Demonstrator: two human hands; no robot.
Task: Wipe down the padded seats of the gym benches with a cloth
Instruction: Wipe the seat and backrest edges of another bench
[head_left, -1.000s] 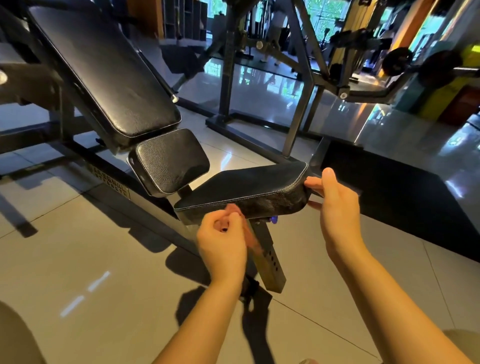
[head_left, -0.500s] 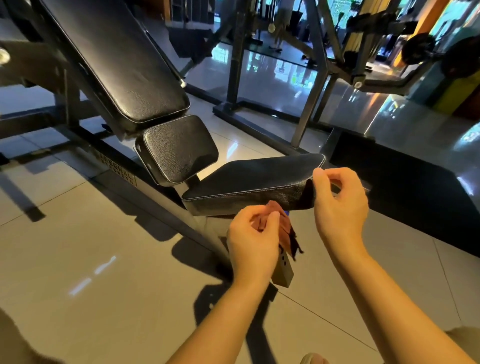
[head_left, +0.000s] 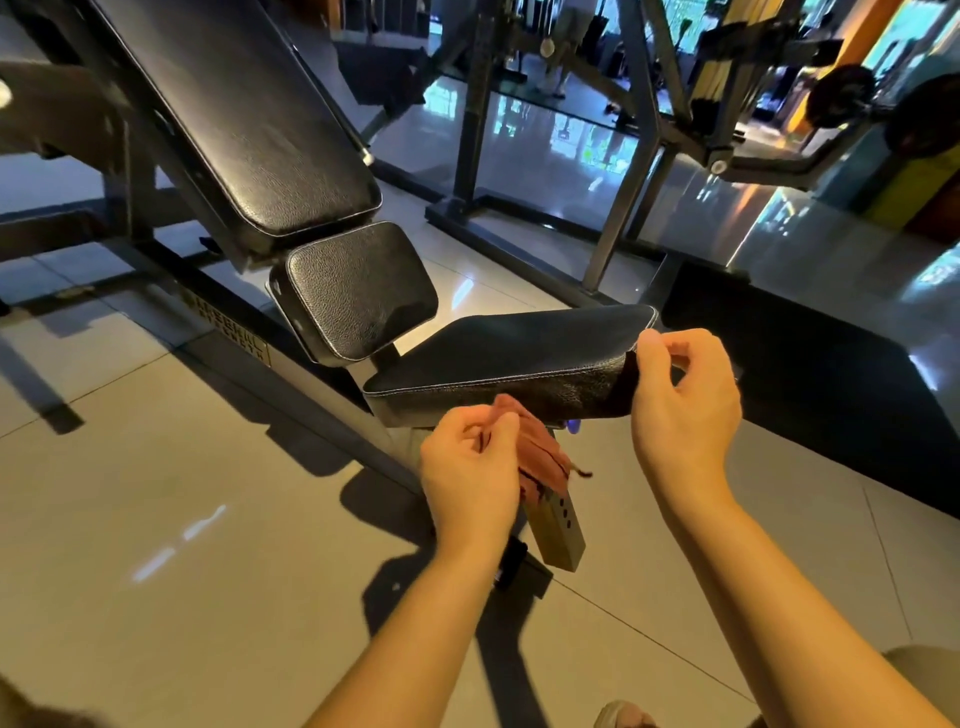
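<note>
The left hand (head_left: 470, 467) grips a bunched reddish cloth (head_left: 537, 452) just below the front edge of the black padded seat (head_left: 519, 348). The right hand (head_left: 685, 400) is at the seat's right corner with its fingers (head_left: 680, 345) curled and its thumb beside the pad. Whether it grips anything cannot be told.

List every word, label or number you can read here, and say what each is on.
"STRENGTH" (probably): lower line of the gold plate on the bench frame.
Upper line of that plate: too blurred to read.
Pads, cloth, holed post: no text seen.
</note>
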